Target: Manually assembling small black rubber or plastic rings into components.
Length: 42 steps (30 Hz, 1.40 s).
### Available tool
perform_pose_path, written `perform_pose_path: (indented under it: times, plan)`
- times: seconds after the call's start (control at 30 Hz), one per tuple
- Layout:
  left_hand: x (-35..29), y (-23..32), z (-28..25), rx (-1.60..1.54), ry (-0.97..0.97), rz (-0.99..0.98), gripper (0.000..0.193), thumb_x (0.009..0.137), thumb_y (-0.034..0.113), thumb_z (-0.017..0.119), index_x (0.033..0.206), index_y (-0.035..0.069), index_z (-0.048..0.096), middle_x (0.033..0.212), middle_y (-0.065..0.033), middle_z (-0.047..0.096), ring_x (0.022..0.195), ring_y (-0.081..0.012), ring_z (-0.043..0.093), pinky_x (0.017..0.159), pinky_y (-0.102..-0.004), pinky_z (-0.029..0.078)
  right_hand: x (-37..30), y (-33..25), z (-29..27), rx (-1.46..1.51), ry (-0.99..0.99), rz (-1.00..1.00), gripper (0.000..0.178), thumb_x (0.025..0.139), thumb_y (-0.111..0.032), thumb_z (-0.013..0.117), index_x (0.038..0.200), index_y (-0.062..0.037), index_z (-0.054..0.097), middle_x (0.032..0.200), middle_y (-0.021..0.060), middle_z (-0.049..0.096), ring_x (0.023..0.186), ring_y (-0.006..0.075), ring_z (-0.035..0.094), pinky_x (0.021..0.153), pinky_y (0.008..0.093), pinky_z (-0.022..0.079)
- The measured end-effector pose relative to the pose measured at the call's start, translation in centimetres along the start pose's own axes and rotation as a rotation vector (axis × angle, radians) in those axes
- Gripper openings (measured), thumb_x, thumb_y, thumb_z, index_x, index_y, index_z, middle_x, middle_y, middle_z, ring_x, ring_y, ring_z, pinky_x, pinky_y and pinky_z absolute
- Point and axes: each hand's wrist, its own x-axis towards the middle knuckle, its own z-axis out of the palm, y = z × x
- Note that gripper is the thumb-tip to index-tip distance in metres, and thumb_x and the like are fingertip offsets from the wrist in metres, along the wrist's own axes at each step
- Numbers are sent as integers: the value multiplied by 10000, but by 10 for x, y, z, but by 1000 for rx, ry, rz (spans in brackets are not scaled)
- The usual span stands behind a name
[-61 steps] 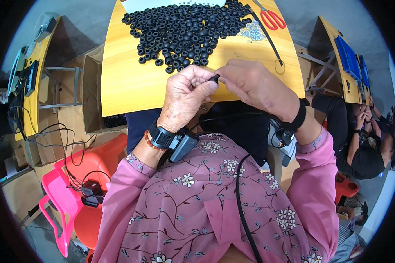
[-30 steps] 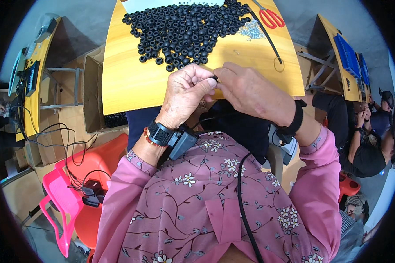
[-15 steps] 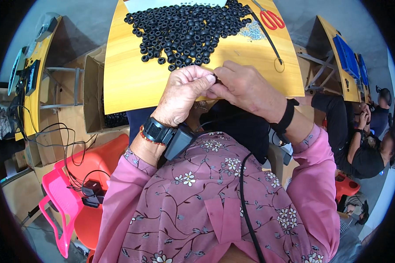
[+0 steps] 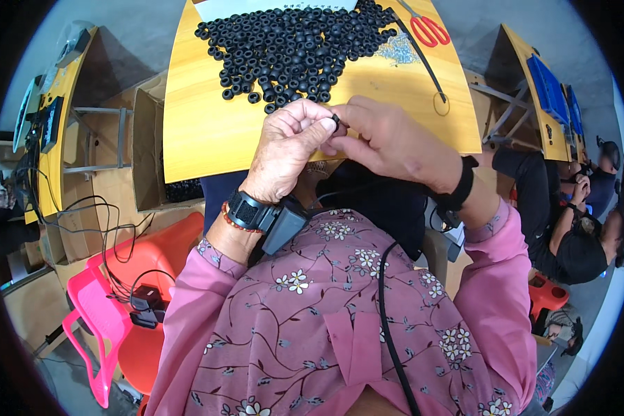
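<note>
Over the near edge of the yellow table (image 4: 194, 139), my left hand (image 4: 291, 142) is closed, pinching a small black ring-shaped piece (image 4: 335, 120) between thumb and fingertips. Close on its right, my right hand (image 4: 395, 142) has its index finger and thumb bent and parted around that piece; nothing shows held between them. Its other fingers are partly hidden and slightly blurred. Just beyond both hands, a broad pile of similar black ring pieces (image 4: 277, 59) covers the table, some lying singly at its near edge.
Small silvery pieces (image 4: 399, 50) lie right of the pile, beside red-handled scissors (image 4: 430, 32) and a thin black strip (image 4: 423, 59) with a loop. A white box (image 4: 270, 7) stands at the far edge. A red chair (image 4: 163, 253) is at left; a seated person (image 4: 582, 243) at right.
My right hand has shifted slightly right, and its index finger and thumb have parted. The black piece now shows more clearly in my left fingertips, which have barely moved.
</note>
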Motion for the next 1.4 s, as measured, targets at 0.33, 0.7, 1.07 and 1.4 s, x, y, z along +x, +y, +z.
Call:
perform_pose_path:
  times: [0.33,0.7,1.07,1.4]
  plan:
    - [0,4,-1,108,-42,-54,153,967,171,666,1033,36,638,909,-60,709,771,-105,660,670,-238,535,6,20,-18,6,-138,-40,206,951,-169,555,840,0,593,780,183,587,763,387,604,680,469,464]
    - [-1,8,-7,70,-102,-111,156,967,191,673,1012,43,656,893,-51,714,735,-83,646,642,-205,516,9,13,-25,-9,-169,-87,149,936,-138,575,874,-4,591,791,172,587,757,378,607,681,455,478]
    - [-2,8,3,131,2,-86,36,980,112,610,960,83,613,882,-28,682,730,-68,615,629,-207,481,1,1,-21,-168,-166,-23,201,879,-67,576,1074,-18,585,863,154,591,793,353,634,690,433,508]
    - [-2,7,9,27,66,-23,50,962,100,620,947,53,617,849,-26,673,683,-49,581,591,-203,461,3,8,-10,2,-96,-19,133,934,-125,563,1016,-26,596,831,169,589,808,381,619,706,452,488]
